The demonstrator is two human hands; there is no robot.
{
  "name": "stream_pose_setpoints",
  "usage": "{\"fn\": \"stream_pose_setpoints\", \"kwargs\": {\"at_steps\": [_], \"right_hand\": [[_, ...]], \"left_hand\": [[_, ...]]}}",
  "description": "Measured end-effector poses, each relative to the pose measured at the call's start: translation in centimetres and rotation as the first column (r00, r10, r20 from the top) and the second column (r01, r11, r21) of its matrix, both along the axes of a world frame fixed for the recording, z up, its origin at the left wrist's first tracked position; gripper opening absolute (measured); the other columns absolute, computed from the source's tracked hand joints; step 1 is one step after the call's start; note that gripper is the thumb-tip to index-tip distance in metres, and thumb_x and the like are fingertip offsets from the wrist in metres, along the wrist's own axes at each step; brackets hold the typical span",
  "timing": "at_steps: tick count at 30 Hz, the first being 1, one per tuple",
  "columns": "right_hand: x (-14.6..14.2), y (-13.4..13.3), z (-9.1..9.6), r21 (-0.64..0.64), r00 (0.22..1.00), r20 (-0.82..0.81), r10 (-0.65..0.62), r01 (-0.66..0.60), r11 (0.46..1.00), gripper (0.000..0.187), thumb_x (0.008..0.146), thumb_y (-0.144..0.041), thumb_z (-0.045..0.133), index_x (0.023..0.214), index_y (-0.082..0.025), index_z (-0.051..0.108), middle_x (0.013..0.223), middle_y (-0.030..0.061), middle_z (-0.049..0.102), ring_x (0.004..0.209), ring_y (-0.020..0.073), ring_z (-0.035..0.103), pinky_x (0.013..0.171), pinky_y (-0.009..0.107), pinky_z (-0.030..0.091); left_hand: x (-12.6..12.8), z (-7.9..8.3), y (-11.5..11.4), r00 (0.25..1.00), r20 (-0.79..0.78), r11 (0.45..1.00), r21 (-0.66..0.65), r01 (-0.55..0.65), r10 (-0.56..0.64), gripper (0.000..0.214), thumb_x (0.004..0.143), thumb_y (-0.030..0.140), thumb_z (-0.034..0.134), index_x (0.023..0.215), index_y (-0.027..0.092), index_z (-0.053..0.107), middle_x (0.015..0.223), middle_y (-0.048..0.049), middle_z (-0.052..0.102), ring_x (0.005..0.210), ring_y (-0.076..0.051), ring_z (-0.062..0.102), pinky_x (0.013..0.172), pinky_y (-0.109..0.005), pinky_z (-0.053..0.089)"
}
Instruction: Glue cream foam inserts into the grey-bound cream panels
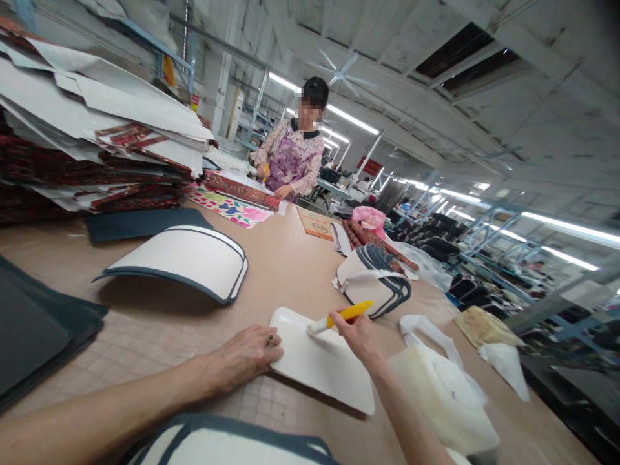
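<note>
My left hand (249, 354) lies flat with fingers stretched on the near left edge of a white curved panel (329, 371) that rests on the brown worktable (281, 265). A ring shows on one finger. My right hand (356, 332) is closed round a yellow-handled brush (339, 317), whose white tip touches the panel's top surface. Just beyond the brush sits a small stack of white panels with dark piping (375, 281).
A large piped white panel (188, 258) arches at centre left; dark sheets (33, 323) lie far left. Tall fabric and paper piles (97, 148) fill the back left. Another person (295, 155) works at the table's far end. White plastic bags (440, 387) sit right.
</note>
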State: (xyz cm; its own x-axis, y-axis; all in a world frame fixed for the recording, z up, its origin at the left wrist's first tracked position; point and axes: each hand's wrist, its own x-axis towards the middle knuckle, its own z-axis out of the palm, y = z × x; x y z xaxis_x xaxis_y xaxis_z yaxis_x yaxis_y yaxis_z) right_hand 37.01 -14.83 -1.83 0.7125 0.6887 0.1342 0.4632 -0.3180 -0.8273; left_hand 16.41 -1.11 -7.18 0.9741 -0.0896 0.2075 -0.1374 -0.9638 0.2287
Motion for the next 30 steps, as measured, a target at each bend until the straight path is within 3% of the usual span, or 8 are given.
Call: {"fn": "stream_pose_setpoints", "kwargs": {"at_steps": [6,9,13,16,19,21,26,30], "right_hand": [[3.0,-6.2,0.9,-0.077,0.981,0.119,-0.153,0.162,0.984,0.029,0.062,-0.045,0.055,0.060,-0.017,0.060,0.050,-0.0006,0.054,0.047,0.0143,0.048,0.048,0.027,0.036],[3.9,-7.8,1.1,-0.104,0.964,0.170,-0.202,0.221,0.970,0.028,0.061,-0.044,0.054,0.059,-0.017,0.062,0.050,0.0005,0.056,0.049,0.0167,0.053,0.050,0.028,0.036],[4.1,-8.8,1.8,-0.093,0.942,0.212,-0.261,0.285,0.954,0.024,0.060,-0.040,0.056,0.060,-0.017,0.063,0.052,0.0026,0.058,0.053,0.0195,0.056,0.054,0.029,0.038],[2.8,-8.1,2.6,-0.050,0.950,0.187,-0.251,0.265,0.963,0.026,0.062,-0.042,0.055,0.063,-0.017,0.062,0.056,0.0034,0.059,0.055,0.0194,0.055,0.055,0.030,0.039],[-0.3,-5.7,2.7,-0.015,0.986,0.093,-0.139,0.142,0.990,0.031,0.066,-0.048,0.054,0.069,-0.017,0.061,0.055,0.0004,0.055,0.051,0.0158,0.051,0.052,0.027,0.039],[-3.0,-3.5,2.4,-0.006,0.999,0.023,-0.035,0.035,0.999,0.032,0.068,-0.049,0.054,0.069,-0.018,0.061,0.053,-0.0017,0.052,0.050,0.0136,0.047,0.049,0.025,0.038],[-8.0,0.6,1.6,0.002,0.983,-0.088,0.158,-0.158,0.987,0.028,0.069,-0.045,0.053,0.065,-0.018,0.058,0.053,-0.0034,0.048,0.050,0.0108,0.044,0.049,0.023,0.038],[-7.9,0.1,1.4,-0.027,0.980,-0.096,0.176,-0.179,0.983,0.022,0.068,-0.040,0.054,0.062,-0.018,0.056,0.053,-0.0044,0.046,0.051,0.0099,0.042,0.049,0.022,0.036]], "left_hand": [[0.3,-0.4,0.4,0.999,-0.034,0.999,-0.032,0.013,-0.014,0.009,0.084,0.018,0.051,0.092,0.019,0.056,0.103,-0.0052,0.060,0.098,-0.022,0.054,0.091,-0.033,0.038],[0.4,-0.6,0.5,1.000,-0.008,0.999,-0.039,0.011,-0.011,0.010,0.085,0.017,0.049,0.091,0.021,0.055,0.104,-0.0033,0.059,0.101,-0.022,0.052,0.092,-0.033,0.037],[0.0,0.3,0.5,0.999,0.019,0.998,-0.057,0.037,-0.036,0.008,0.081,0.019,0.053,0.088,0.022,0.054,0.102,-0.0038,0.059,0.097,-0.022,0.052,0.093,-0.034,0.034],[0.1,0.9,1.1,0.999,0.006,0.985,-0.168,0.045,-0.044,0.010,0.087,0.023,0.044,0.087,0.021,0.054,0.099,-0.0043,0.059,0.091,-0.021,0.054,0.090,-0.035,0.036],[0.8,0.4,2.4,0.999,0.012,0.920,-0.390,-0.044,0.052,0.026,0.089,0.015,0.031,0.110,0.021,0.045,0.103,-0.0062,0.059,0.091,-0.019,0.057,0.084,-0.033,0.042],[1.4,-0.5,3.2,0.997,0.003,0.880,-0.470,-0.068,0.079,0.037,0.085,0.009,0.031,0.121,0.019,0.034,0.105,-0.0075,0.059,0.093,-0.018,0.058,0.082,-0.031,0.044],[1.9,-1.7,3.8,0.998,-0.011,0.891,-0.451,-0.054,0.055,0.050,0.075,0.003,0.036,0.121,0.021,0.032,0.104,-0.0060,0.060,0.093,-0.018,0.058,0.081,-0.030,0.045],[1.7,-1.5,3.6,0.998,-0.018,0.904,-0.423,-0.066,0.064,0.046,0.073,0.004,0.038,0.116,0.021,0.036,0.100,-0.0055,0.060,0.090,-0.020,0.059,0.079,-0.030,0.044]]}}
